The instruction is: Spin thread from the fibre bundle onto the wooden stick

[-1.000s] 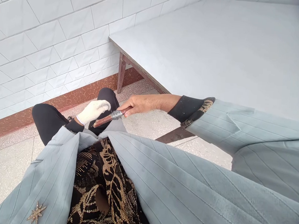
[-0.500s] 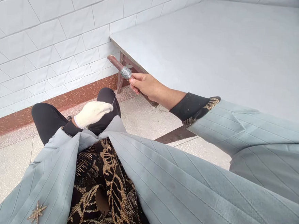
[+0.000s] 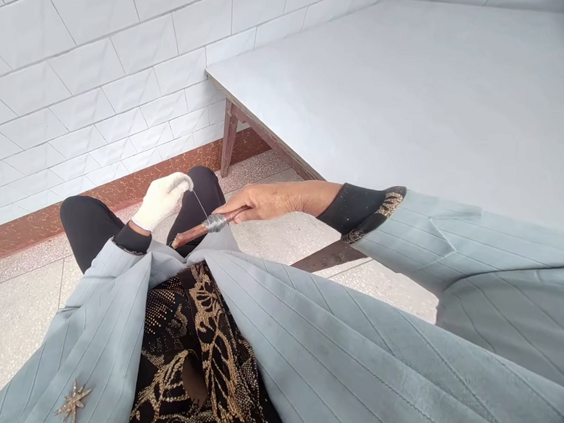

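Over my lap, my bare right hand [image 3: 256, 202] grips one end of a reddish-brown wooden stick [image 3: 191, 235]. Thin silvery wire [image 3: 216, 222] is wound in a thick coil round the stick's middle, just beyond my fingers. The stick's free end points down and left toward my coat. From the coil a single taut strand runs up and left to my left hand [image 3: 163, 198], which wears a white knit glove. Its fingers are curled closed on that strand above my black-clad knees.
A large pale table [image 3: 391, 97] with a brown wooden leg [image 3: 229, 137] stands at the right against the white tiled wall [image 3: 104, 51]. A reddish-brown skirting band [image 3: 134, 185] runs along the wall's foot above the speckled floor [image 3: 14, 309].
My right hand has come down and swung the stick from pointing up-left to down-left. My gloved left hand has risen slightly, its fingers more curled.
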Demonstrator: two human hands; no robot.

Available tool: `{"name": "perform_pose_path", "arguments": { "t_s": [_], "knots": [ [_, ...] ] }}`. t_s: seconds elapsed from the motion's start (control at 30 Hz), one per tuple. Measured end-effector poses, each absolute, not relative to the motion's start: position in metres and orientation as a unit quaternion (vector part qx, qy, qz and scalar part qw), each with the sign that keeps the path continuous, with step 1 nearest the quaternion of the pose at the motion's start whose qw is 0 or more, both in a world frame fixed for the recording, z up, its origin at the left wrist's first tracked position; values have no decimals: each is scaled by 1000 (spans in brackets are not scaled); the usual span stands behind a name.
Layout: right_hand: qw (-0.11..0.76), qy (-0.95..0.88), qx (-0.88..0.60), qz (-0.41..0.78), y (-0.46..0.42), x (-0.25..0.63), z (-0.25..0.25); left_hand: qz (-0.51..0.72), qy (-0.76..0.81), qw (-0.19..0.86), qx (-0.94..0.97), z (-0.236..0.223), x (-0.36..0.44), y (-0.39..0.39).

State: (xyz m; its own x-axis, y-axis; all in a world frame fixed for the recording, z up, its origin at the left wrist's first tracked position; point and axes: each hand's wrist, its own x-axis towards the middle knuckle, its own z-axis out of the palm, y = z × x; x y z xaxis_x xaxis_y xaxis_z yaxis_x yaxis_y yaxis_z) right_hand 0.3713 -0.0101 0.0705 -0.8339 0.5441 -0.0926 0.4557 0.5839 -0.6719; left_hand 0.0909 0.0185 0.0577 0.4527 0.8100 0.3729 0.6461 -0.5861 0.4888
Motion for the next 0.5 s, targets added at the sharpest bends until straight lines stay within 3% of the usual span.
{"name": "perform_pose_path", "arguments": {
  "t_s": [0.2,0.27,0.37,0.5],
  "knots": [
    [297,-830,-365,299,-2,368,69,155,400,181,885,30,107,17],
    [335,-795,-425,274,2,367,70,124,374,181,901,29,112,10],
    [285,-770,-516,244,5,368,73,95,348,88,928,30,113,3],
    [126,-803,-553,181,3,371,75,78,343,-70,934,38,107,0]
  ]
}}
